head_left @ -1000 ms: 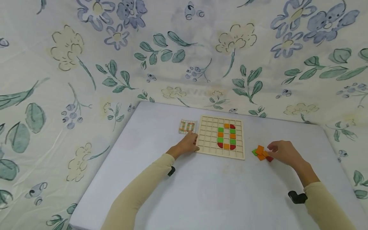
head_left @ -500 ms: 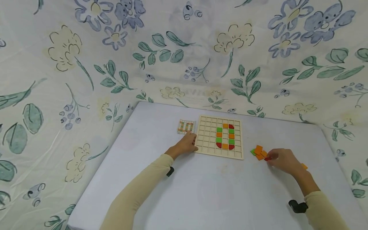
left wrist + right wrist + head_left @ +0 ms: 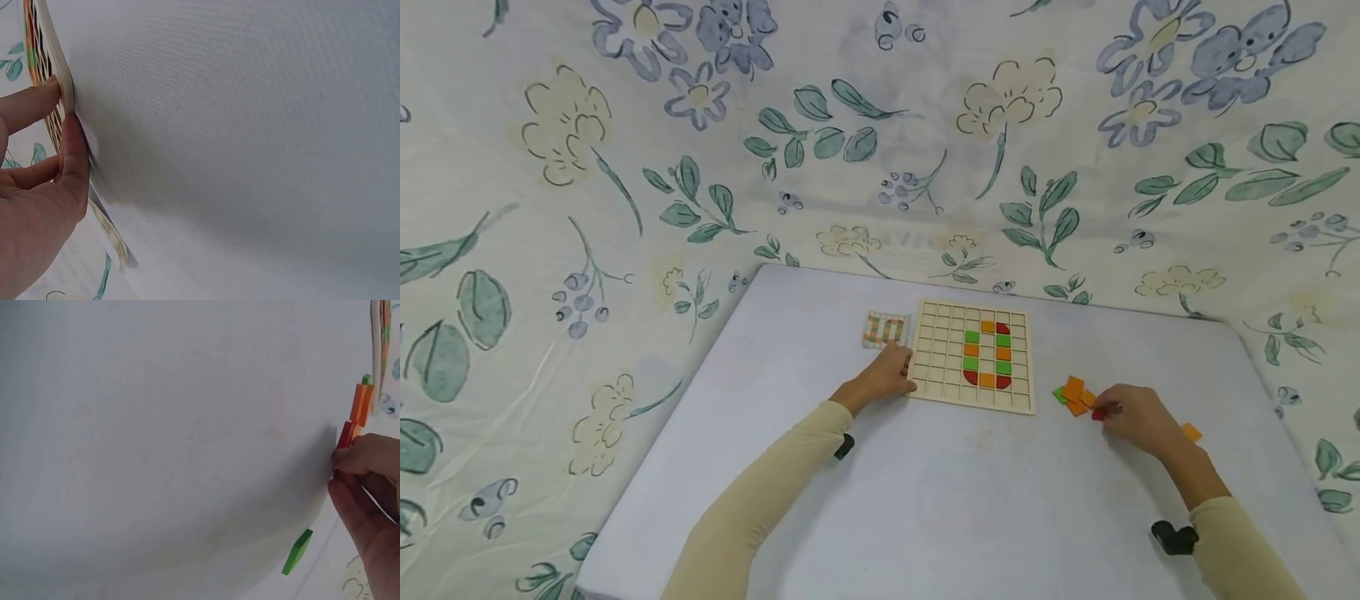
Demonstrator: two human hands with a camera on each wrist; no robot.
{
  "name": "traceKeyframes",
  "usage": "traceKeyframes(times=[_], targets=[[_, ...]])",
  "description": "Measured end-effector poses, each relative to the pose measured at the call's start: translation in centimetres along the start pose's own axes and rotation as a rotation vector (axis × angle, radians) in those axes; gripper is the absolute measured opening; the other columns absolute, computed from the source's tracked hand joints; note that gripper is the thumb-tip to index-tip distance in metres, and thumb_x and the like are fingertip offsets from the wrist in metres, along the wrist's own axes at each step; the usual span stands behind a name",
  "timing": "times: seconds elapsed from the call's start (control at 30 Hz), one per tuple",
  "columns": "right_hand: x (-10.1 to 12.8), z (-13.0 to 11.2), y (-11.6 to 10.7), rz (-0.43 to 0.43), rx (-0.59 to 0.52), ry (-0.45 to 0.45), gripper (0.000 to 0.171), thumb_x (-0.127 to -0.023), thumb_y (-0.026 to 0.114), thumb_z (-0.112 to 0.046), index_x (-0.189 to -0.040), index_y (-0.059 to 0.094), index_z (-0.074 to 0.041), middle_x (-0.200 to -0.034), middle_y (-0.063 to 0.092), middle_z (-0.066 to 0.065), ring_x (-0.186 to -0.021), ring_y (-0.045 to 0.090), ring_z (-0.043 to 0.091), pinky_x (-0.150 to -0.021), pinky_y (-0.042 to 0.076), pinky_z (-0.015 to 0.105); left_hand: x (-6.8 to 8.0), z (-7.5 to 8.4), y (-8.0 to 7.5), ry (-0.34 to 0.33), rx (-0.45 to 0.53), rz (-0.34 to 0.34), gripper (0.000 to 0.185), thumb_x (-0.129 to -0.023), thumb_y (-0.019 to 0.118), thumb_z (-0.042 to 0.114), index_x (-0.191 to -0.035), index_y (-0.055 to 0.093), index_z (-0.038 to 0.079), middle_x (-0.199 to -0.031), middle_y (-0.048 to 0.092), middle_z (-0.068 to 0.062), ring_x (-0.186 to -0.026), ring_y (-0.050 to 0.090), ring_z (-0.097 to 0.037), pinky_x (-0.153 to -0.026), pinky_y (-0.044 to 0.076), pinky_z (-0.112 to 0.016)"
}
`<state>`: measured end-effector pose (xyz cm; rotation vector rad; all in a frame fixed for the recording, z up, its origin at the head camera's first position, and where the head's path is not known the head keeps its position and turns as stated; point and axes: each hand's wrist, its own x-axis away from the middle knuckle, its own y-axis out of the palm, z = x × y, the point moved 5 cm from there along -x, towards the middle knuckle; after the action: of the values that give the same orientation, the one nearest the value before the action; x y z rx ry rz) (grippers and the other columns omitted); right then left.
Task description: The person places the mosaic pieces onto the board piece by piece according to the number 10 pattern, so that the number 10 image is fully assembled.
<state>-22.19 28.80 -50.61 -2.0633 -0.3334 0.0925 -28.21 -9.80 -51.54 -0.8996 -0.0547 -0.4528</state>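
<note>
**Inspector A:** State the left hand's position.

**Inspector B:** The left hand (image 3: 886,379) rests at the left edge of the wooden grid board (image 3: 973,357), near its front left corner. The left wrist view shows the thumb (image 3: 74,164) pressed against the board's side and a fingertip laid on its top rim. The fingers grip the board's edge lightly; nothing else is held.

**Inspector A:** And the board itself?

**Inspector B:** It lies flat toward the far edge of the desk (image 3: 925,500), about midway across. Orange, green and red tiles sit in its cells, forming a closed loop right of the board's centre. A patterned card (image 3: 886,329) lies just beside the board's far left corner, past the left hand.

**Inspector A:** The right hand?

**Inspector B:** The right hand (image 3: 1138,419) is down on the desk to the right of the board, well apart from it. Its fingers are curled, with thumb and fingertips pinching a red tile (image 3: 1099,413) at the near side of a small heap of loose tiles (image 3: 1075,395), orange with some green. The tile is touching or barely above the desk; I cannot tell which.

**Inspector A:** Anything further?

**Inspector B:** One orange tile (image 3: 1192,432) lies alone behind the right hand, toward the right edge. In the right wrist view a green tile (image 3: 297,551) lies apart from the heap. Flowered cloth (image 3: 587,208) surrounds the desk.
</note>
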Motion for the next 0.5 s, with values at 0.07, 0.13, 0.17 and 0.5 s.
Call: traceKeyframes(times=[0.07,0.13,0.17,0.5], targets=[[-0.04,0.05,0.1,0.0,-0.016,-0.002,0.021,-0.079,0.07,0.002,-0.1,0.071,0.001,-0.099,0.068,0.014,-0.091,0.061,0.032,-0.081,0.052,0.051,0.0,-0.03,-0.07,0.006,-0.006,0.002,0.055,-0.085,0.075,0.008,-0.131,0.048,-0.006,-0.122,0.045,-0.016,-0.104,0.049,-0.023,-0.092,0.043,-0.037],[-0.09,0.03,0.18,0.01,-0.027,-0.007,0.021,-0.081,0.073,-0.002,-0.102,0.071,0.002,-0.099,0.068,0.014,-0.091,0.062,0.032,-0.081,0.052,0.05,0.0,-0.06,-0.1,0.012,-0.015,0.002,0.051,-0.085,0.075,0.008,-0.127,0.05,-0.005,-0.119,0.045,-0.015,-0.101,0.048,-0.022,-0.09,0.043,-0.037],[-0.12,0.02,0.23,0.017,-0.028,-0.007,0.023,-0.082,0.074,-0.004,-0.103,0.07,0.002,-0.099,0.067,0.014,-0.09,0.062,0.031,-0.081,0.052,0.049,0.01,-0.07,-0.11,0.014,-0.019,0.001,0.05,-0.085,0.075,0.009,-0.126,0.051,-0.005,-0.117,0.045,-0.014,-0.1,0.048,-0.022,-0.089,0.043,-0.036],[-0.54,0.27,0.29,0.047,0.005,-0.02,0.027,-0.082,0.075,-0.009,-0.105,0.069,0.005,-0.1,0.068,0.018,-0.089,0.062,0.031,-0.081,0.052,0.049,-0.09,0.14,-0.02,0.026,-0.022,0.002,0.053,-0.085,0.075,0.009,-0.129,0.049,-0.006,-0.116,0.045,-0.013,-0.1,0.047,-0.021,-0.089,0.042,-0.036]])
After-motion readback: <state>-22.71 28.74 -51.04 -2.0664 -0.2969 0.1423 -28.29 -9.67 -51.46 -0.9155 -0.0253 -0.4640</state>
